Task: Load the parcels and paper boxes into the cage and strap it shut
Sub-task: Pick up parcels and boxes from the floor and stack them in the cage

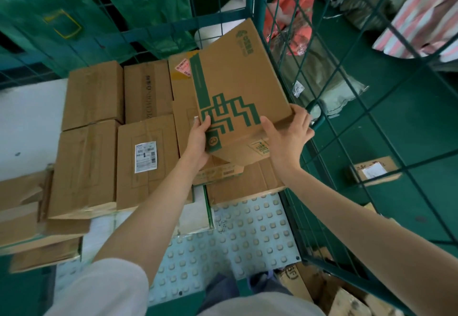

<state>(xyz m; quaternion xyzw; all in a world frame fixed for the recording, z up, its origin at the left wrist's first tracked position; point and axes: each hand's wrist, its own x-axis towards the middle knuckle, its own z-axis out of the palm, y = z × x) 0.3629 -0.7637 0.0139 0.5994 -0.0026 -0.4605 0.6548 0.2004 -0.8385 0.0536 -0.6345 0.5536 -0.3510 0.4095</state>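
1. Head view, the hold: green-printed paper box (238,87) lifted clear of the stack and tilted, far end raised toward the back mesh. Left grip (198,139) curled round the near left corner, thumb on the printed face. Right grip (287,137) wrapped over the near right corner, fingers down the side. Both closed on this box, nothing else in either.
2. Why so: probably taken at two corners to steer a wide, flat box down flush onto the brown boxes (146,162) lying in the cage.
3. Edges: right cage wall (347,122) just beside the right knuckles, perhaps touching; hard to tell through the wire.
4. Open room: studded cage floor (247,229) showing between stack and body, space there for more.
5. Left to do: small parcel (374,170) outside the mesh on the green floor, not yet loaded; no strap in sight.
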